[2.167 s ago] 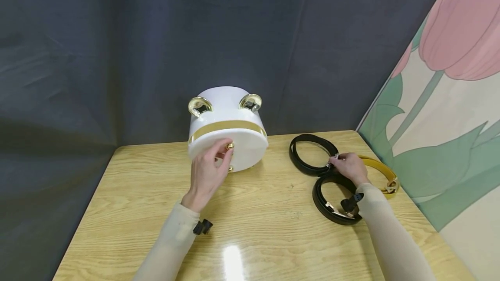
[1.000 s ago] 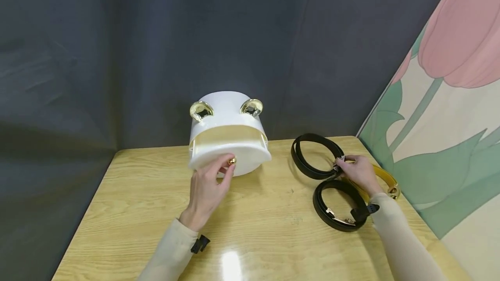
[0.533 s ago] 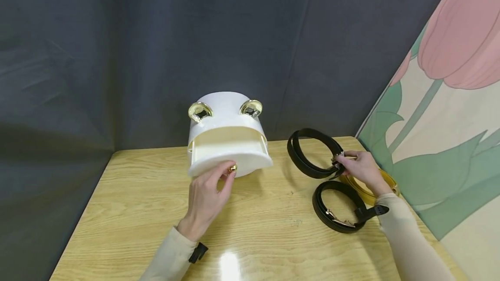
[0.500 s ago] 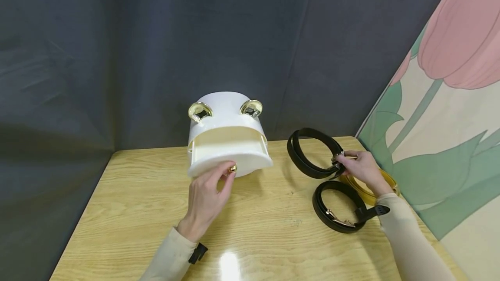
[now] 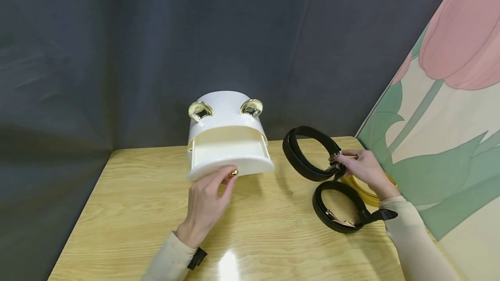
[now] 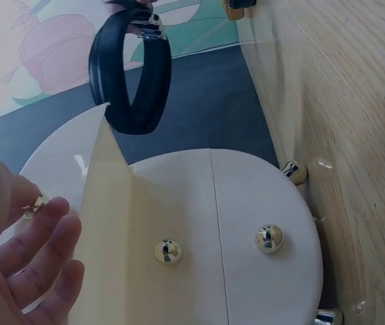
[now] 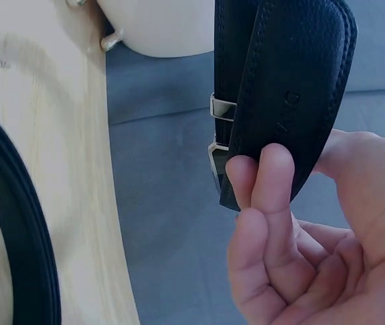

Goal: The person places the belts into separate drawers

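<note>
My left hand [image 5: 208,200] pinches the round gold knob [image 5: 234,173] of a drawer [image 5: 234,166], which stands pulled out from a white rounded storage box [image 5: 226,109] with gold ears. The drawer's inside shows pale, with nothing in it. In the left wrist view, two more gold knobs sit on lower drawer fronts [image 6: 253,271]. My right hand [image 5: 365,169] holds a coiled black belt [image 5: 298,157] near its silver buckle, raised off the table. In the right wrist view, thumb and fingers pinch the overlapped belt end [image 7: 291,101].
A second coiled black belt [image 5: 321,211] with a gold-toned buckle lies on the wooden table [image 5: 265,237], below the right hand. Partly behind the right wrist lies a yellow belt [image 5: 365,194]. A dark curtain [image 5: 195,34] hangs behind; a tulip-patterned panel [image 5: 449,142] stands right.
The left hand has pulled the top drawer out toward me. The right hand has taken hold of the black belt and lifted it off the table, slightly to the left.
</note>
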Demonstrator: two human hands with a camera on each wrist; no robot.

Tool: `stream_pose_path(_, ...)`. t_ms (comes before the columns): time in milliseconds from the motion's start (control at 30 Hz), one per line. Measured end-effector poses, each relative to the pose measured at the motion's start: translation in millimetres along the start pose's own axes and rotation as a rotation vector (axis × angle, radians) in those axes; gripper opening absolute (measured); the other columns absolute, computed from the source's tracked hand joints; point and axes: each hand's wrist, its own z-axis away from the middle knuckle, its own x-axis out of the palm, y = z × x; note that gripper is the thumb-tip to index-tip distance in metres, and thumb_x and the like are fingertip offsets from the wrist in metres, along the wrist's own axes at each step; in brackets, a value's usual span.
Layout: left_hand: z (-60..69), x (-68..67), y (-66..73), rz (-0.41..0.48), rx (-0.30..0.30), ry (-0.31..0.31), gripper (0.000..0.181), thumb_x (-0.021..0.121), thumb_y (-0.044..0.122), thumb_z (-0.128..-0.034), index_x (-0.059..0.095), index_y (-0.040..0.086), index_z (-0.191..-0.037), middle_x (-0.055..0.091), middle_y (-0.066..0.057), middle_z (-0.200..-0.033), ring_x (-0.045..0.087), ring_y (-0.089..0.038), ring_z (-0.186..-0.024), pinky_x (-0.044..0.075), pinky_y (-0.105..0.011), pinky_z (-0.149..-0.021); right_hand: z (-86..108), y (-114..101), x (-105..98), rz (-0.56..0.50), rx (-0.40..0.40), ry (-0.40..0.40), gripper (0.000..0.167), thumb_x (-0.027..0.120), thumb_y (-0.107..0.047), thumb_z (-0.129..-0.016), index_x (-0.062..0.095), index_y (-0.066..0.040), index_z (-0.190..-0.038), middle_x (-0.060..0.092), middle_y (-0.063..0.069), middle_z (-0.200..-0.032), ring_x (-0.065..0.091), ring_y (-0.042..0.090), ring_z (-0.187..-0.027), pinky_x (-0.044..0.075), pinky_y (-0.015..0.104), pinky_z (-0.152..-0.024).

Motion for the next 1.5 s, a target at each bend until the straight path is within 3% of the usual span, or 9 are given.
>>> stream_pose_path(133,0.9,-0.3,1.9,-0.001,0.003,0.003,0.025,0.080,0.011,-0.0921,0.077,0.008,-0.117,0.081,-0.006,-0.090,0.074,-0.014,-0.069,0.055,-0.021,-0.055,4.0,-5.0,-4.3,-0.009,-0.021,-0.015,0.055,0.064,-0.033,-0.105,0.065,0.012,-0.137,0.080,0.009,-0.107,0.072,0.013,-0.064,0.060,0.023,-0.068)
stream_pose_path(367,-0.9,0.0,3.4,0.006,0.011,0.001,0.026,0.080,0.010,-0.0924,0.077,0.008,-0.118,0.081,-0.005,-0.089,0.074,-0.014,-0.070,0.056,-0.022,-0.056,6.2,-15.4,-10.6,0.011,-0.037,-0.021,0.057,0.064,-0.035,-0.105,0.064,0.009,-0.141,0.070,-0.008,-0.066,0.064,0.010,-0.057,0.054,0.021,-0.067)
stream_pose_path(467,1.0,0.0,3.8,-0.006,0.015,0.001,0.026,0.081,0.011,-0.0916,0.077,0.009,-0.117,0.081,-0.004,-0.088,0.074,-0.013,-0.071,0.057,-0.023,-0.057,7.2,-18.4,-9.8,0.010,-0.029,-0.036,0.058,0.064,-0.036,-0.105,0.062,0.007,-0.143,0.066,-0.011,-0.061,0.062,0.008,-0.056,0.053,0.021,-0.066)
stream_pose_path(767,5.2,-2.4,4.7,-0.018,0.019,-0.010,0.027,0.082,0.012,-0.0911,0.077,0.009,-0.117,0.081,-0.005,-0.089,0.075,-0.014,-0.070,0.056,-0.021,-0.055,10.9,-30.2,-6.8,0.026,-0.062,-0.042,0.055,0.064,-0.035,-0.105,0.065,0.007,-0.140,0.074,-0.007,-0.087,0.064,0.009,-0.062,0.053,0.025,-0.062)
stream_pose_path(900,5.7,-4.3,3.6,-0.021,0.027,-0.019,0.026,0.082,0.011,-0.0905,0.077,0.009,-0.116,0.081,-0.004,-0.087,0.075,-0.013,-0.068,0.054,-0.020,-0.053,12.7,-39.0,-5.4,0.030,-0.064,-0.057,0.055,0.064,-0.036,-0.104,0.065,0.006,-0.141,0.069,-0.009,-0.074,0.059,0.006,-0.060,0.050,0.025,-0.058)
stream_pose_path(1133,6.5,-6.1,1.8,-0.045,0.048,-0.023,0.027,0.083,0.012,-0.0894,0.078,0.010,-0.115,0.081,-0.001,-0.086,0.074,-0.010,-0.068,0.054,-0.021,-0.053,11.5,-55.3,0.6,-0.009,-0.093,-0.084,0.052,0.065,-0.031,-0.103,0.065,0.007,-0.139,0.070,-0.016,-0.080,0.057,0.005,-0.059,0.040,0.026,-0.051)
stream_pose_path(1333,5.4,-9.0,1.6,-0.068,0.068,-0.045,0.027,0.082,0.016,-0.0908,0.078,0.012,-0.117,0.081,-0.001,-0.090,0.074,-0.011,-0.068,0.053,-0.023,-0.053,13.1,-70.0,3.6,0.004,-0.133,-0.103,0.046,0.068,-0.028,-0.102,0.069,0.004,-0.136,0.066,-0.012,-0.072,0.055,0.006,-0.057,0.040,0.026,-0.050)
stream_pose_path(1500,2.8,-14.6,-0.6,-0.066,0.087,-0.025,0.026,0.079,0.018,-0.0917,0.077,0.011,-0.116,0.081,0.000,-0.091,0.074,-0.014,-0.069,0.054,-0.026,-0.053,15.0,-82.2,6.6,0.036,-0.113,-0.119,0.049,0.070,-0.032,-0.100,0.070,-0.001,-0.138,0.062,-0.008,-0.062,0.052,0.007,-0.054,0.035,0.027,-0.047)
